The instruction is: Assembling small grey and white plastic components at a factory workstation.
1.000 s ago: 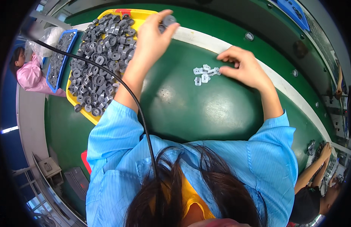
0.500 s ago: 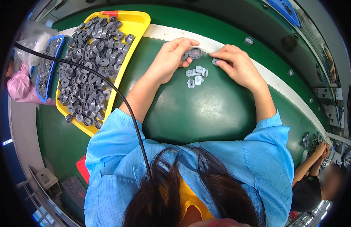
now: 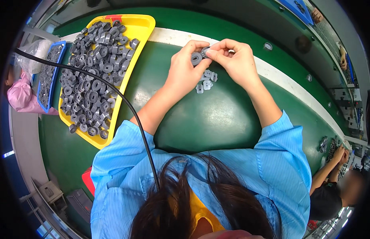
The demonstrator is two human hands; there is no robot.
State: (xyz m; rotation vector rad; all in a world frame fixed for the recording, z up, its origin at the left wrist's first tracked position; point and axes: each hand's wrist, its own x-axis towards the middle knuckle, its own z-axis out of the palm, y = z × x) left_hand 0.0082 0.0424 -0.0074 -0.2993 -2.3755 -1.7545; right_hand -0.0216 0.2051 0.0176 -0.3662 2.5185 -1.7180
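Observation:
Two rounded dark-grey plastic housings are in my left hand [image 3: 183,69]: one housing [image 3: 196,59] faces up, with a slot in its middle, and a second housing [image 3: 205,51] sits between thumb and fingers. My right hand [image 3: 236,61] is closed in a pinch against the second housing. Its fingertips hide the small light-grey plastic piece it carried a moment ago. Below the hands, several more light-grey plastic pieces [image 3: 207,85] lie loosely grouped on the green work surface [image 3: 209,115].
At the left stands a yellow tray [image 3: 142,23] heaped with grey housings [image 3: 93,79]. Beyond it is a blue tray [image 3: 56,71] of small dark parts. A black cable [image 3: 125,97] crosses the view. Co-workers sit at the far left and right; a white strip [image 3: 169,36] edges the surface.
My right hand has moved left with the light-grey piece and now meets the housing in my left hand. My left thumb has come round to the near side of the housings.

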